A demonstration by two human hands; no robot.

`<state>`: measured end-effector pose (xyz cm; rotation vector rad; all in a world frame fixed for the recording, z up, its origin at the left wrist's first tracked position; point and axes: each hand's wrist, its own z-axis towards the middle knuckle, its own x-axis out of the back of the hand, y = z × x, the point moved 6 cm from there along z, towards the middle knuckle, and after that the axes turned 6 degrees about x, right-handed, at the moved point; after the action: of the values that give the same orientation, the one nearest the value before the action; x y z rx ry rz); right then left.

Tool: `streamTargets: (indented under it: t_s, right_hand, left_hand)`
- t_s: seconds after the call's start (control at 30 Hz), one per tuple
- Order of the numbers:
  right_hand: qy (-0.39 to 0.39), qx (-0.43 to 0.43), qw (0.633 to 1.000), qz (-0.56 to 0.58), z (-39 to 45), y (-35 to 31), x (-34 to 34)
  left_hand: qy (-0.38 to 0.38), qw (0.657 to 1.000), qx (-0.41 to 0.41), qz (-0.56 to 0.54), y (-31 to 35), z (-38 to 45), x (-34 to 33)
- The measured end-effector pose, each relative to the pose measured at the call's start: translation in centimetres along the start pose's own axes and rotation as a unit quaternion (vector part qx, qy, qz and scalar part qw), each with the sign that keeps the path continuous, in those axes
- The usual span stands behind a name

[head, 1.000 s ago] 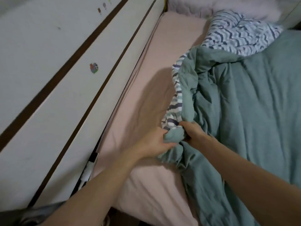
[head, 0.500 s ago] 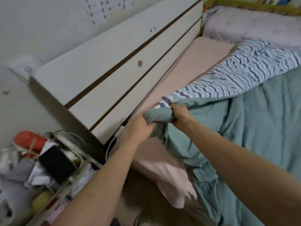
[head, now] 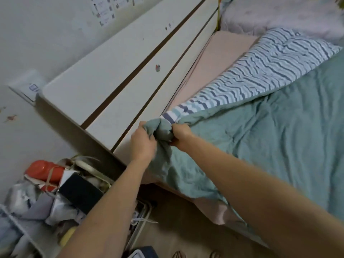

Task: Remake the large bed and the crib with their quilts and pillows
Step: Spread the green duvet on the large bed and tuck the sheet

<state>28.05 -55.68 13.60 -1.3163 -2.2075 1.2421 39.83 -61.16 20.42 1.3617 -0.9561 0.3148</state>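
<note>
Both the left hand (head: 143, 142) and right hand (head: 179, 134) grip a bunched corner of the soft, crumpled teal quilt (head: 270, 131); its wavy-striped underside folds back over the pink bed sheet (head: 219, 58), beside the white headboard (head: 115, 71).

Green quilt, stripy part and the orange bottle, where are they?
green quilt (head: 279, 138), head view, on its flat middle spread over the bed.
stripy part (head: 260, 66), head view, on the quilt's folded-back striped underside.
orange bottle (head: 43, 171), head view, on its body in the clutter by the bed.
</note>
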Motion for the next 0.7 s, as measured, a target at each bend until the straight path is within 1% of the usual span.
streamTargets:
  t_s: [0.07, 0.13, 0.2, 0.23, 0.3, 0.33, 0.4, 0.47, 0.57, 0.6, 0.7]
  right_hand:
    - [0.044, -0.021, 0.999, -0.003, 0.8, 2.4, 3.4]
    - [0.083, -0.029, 0.996, 0.016, 1.4, 3.5, 7.3]
    - [0.116, -0.008, 0.993, 0.022, 1.5, 3.3, 11.3]
    - [0.131, 0.023, 0.991, 0.006, 1.4, 2.7, 13.3]
    - [0.16, 0.109, 0.98, -0.05, 0.4, 0.5, 16.8]
    - [0.174, 0.141, 0.971, -0.082, -0.1, -0.7, 17.9]
    - [0.211, 0.186, 0.954, -0.102, -2.7, -3.5, 22.1]
    - [0.236, 0.218, 0.942, -0.101, -4.7, -5.7, 25.9]
    - [0.273, 0.247, 0.925, -0.094, -8.9, -7.2, 34.7]
    - [0.279, 0.249, 0.922, -0.096, -9.5, -7.1, 36.3]
    - [0.307, 0.26, 0.911, -0.09, -13.3, -6.4, 45.0]
  left_hand:
    - [-0.096, 0.993, -0.042, 0.061, -1.7, -0.4, -3.3]
    - [-0.16, 0.974, -0.112, 0.112, -1.4, -0.7, -6.5]
    - [-0.229, 0.952, -0.16, 0.124, 0.6, -1.5, -9.0]
    - [-0.259, 0.942, -0.173, 0.124, 1.9, -2.2, -10.3]
    - [-0.284, 0.928, -0.197, 0.141, 5.0, -3.7, -12.2]
    - [-0.282, 0.927, -0.203, 0.142, 6.2, -4.2, -12.6]
    - [-0.301, 0.918, -0.23, 0.116, 9.8, -6.5, -15.4]
    - [-0.322, 0.907, -0.257, 0.088, 13.1, -8.8, -17.7]
    - [-0.366, 0.875, -0.303, 0.094, 19.2, -15.2, -22.2]
    - [-0.374, 0.868, -0.312, 0.094, 20.2, -16.4, -23.0]
    - [-0.419, 0.842, -0.329, 0.081, 24.3, -23.3, -28.0]
